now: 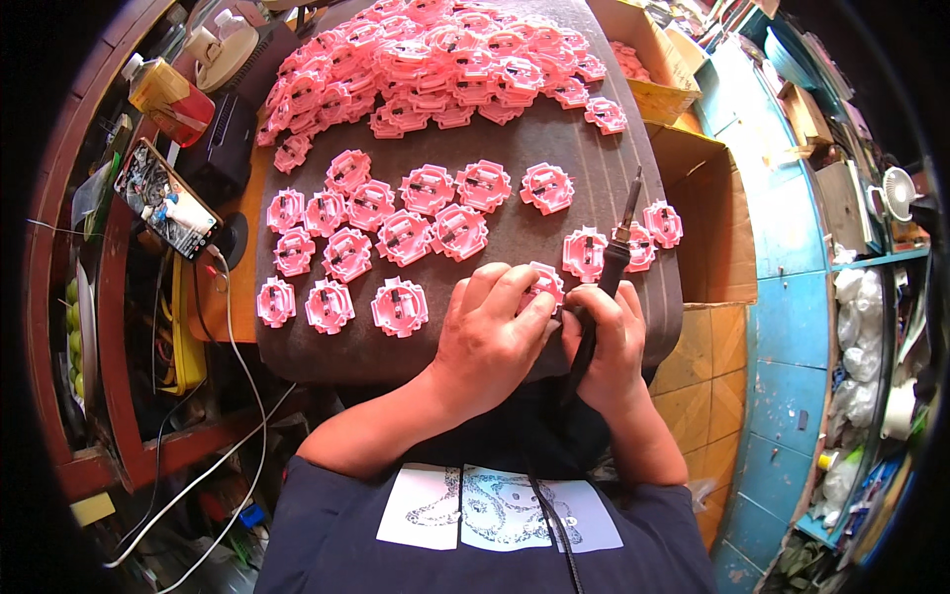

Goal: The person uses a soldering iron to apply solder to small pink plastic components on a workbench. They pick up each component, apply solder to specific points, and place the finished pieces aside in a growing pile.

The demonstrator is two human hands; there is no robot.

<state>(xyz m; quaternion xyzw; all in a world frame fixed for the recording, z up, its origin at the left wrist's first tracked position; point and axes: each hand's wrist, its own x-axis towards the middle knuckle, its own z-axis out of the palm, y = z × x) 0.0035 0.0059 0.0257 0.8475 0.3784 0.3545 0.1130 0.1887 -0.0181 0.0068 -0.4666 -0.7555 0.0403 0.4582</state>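
At the near edge of the dark work surface, my left hand is closed around a pink plastic part, which its fingers partly cover. Close beside it, my right hand grips a soldering iron by its black handle, the metal tip pointing up and away from me. The right fingertips come near the held part; whether they touch it I cannot tell. Several like parts with small dark pieces in their middles lie around, one pink part just beyond my right hand and another left of my left hand.
A large heap of pink parts covers the far end of the dark surface. Cardboard boxes stand along its right side. On the left are a propped phone, a drink bottle and a white cable. Blue cabinets line the right.
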